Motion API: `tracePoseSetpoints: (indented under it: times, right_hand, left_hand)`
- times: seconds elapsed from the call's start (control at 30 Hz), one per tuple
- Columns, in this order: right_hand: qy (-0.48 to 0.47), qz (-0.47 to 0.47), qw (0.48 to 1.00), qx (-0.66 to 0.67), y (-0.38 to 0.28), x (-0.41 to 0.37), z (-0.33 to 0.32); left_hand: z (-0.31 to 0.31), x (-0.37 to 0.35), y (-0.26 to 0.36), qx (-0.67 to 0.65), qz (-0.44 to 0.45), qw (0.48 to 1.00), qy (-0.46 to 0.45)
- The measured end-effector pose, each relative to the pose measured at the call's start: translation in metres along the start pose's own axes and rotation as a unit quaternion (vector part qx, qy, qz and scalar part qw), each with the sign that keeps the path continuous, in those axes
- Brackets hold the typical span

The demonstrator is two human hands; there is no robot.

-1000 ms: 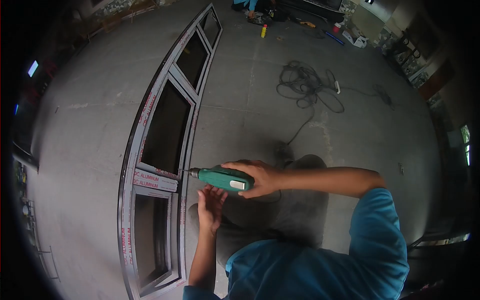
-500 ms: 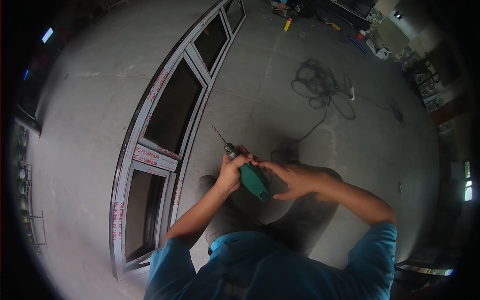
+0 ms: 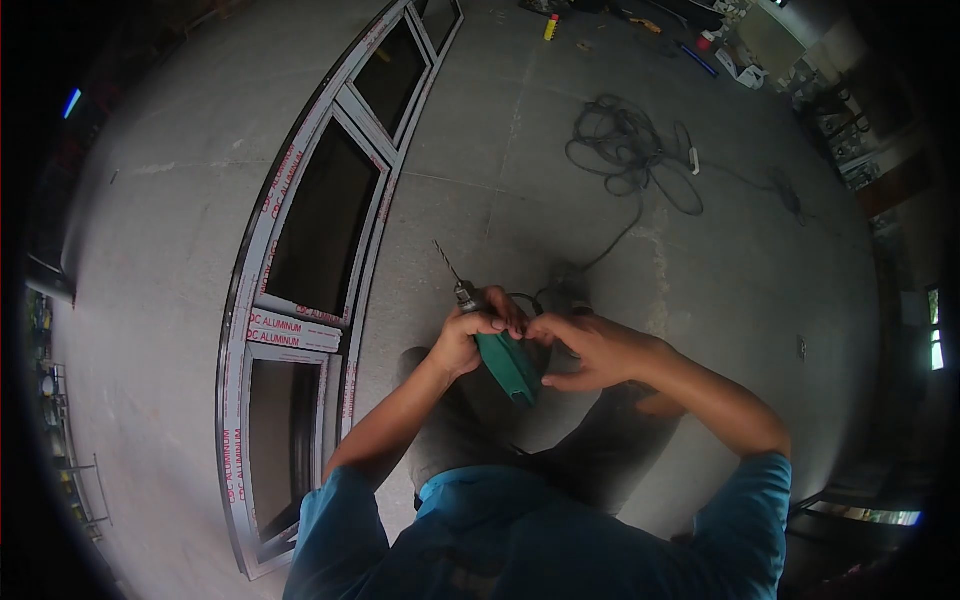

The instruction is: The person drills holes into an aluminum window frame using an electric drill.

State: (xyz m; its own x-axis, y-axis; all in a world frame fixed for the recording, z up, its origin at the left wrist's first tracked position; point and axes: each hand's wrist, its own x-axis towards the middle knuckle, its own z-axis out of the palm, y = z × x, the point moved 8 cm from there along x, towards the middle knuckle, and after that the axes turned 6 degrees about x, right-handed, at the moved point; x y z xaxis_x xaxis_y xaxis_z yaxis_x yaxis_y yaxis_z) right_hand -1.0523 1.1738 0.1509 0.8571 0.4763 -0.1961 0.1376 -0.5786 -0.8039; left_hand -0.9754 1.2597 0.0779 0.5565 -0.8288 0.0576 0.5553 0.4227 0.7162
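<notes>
Drill (image 3: pixel 508 368) right of aluminum frame (image 3: pixel 342 110), bit angled up-left. Left hand (image 3: pixel 463 338): fingers wrapped around drill near chuck (image 3: pixel 467 296). Right hand (image 3: pixel 590 350): fingers partly spread, fingertips at drill body. Cable coil (image 3: pixel 625 150) beyond drill.

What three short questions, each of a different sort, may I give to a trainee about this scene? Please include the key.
1. True or false: the drill bit is apart from the window frame.
2. Multiple choice: which one is wrapped around the green drill near its chuck?
A) the right hand
B) the left hand
C) neither hand
3. Fill in the blank: on the frame's crossbar, the big red word printed in capitals is ____.

Key: 1. True. 2. B. 3. ALUMINUM.
</notes>
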Motion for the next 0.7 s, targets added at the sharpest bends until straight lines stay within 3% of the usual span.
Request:
tracePoseSetpoints:
  times: [0.2,0.37,0.5,0.53,0.57,0.6,0.7]
  right_hand:
    - [0.055,-0.068,0.996,-0.015,-0.015,-0.009,-0.002]
    - [0.052,-0.043,0.998,0.005,-0.016,-0.015,0.0]
    - [0.103,-0.009,0.995,-0.008,0.005,-0.021,-0.011]
    - [0.115,-0.006,0.993,-0.011,0.007,-0.019,-0.015]
    - [0.096,0.087,0.99,0.05,0.024,-0.016,-0.015]
    - [0.076,0.176,0.975,0.111,0.041,-0.014,-0.014]
    - [0.043,0.241,0.962,0.119,0.068,0.001,-0.019]
  left_hand:
    - [0.011,0.004,-0.004,-0.058,-0.011,0.996,-0.062]
    - [0.018,0.007,-0.009,-0.074,-0.003,0.988,-0.135]
    - [0.012,0.017,-0.022,-0.13,-0.017,0.988,-0.084]
    - [0.007,0.023,-0.024,-0.157,-0.004,0.987,-0.031]
    - [0.001,0.029,-0.025,-0.184,0.01,0.983,0.025]
    - [0.004,0.038,-0.028,-0.18,0.007,0.984,0.016]
    - [0.003,0.063,-0.035,-0.217,0.023,0.975,0.034]
